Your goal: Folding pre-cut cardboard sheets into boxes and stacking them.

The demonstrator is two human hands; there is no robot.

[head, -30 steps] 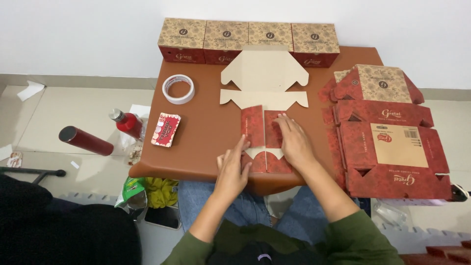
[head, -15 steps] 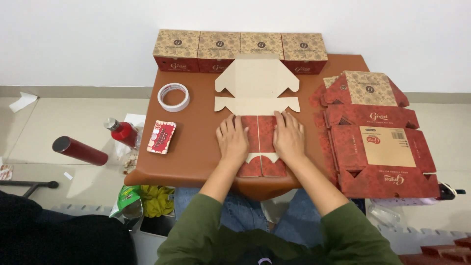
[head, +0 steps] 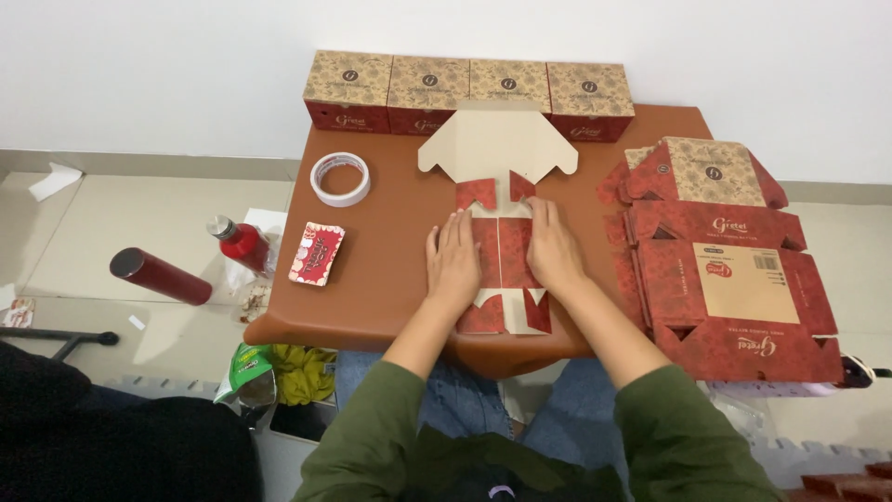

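Even, soft daylight fills your view, brightest on the white wall (head: 743,56) at twelve o'clock. Shadows stay faint: a thin one sits under your left hand (head: 452,260) and right hand (head: 554,249). A mild sheen shows on the brown table (head: 390,279). The centre is sharp. Wide-lens bending curves the edges at three and nine o'clock, and the dark clothing (head: 121,437) at seven o'clock loses detail.
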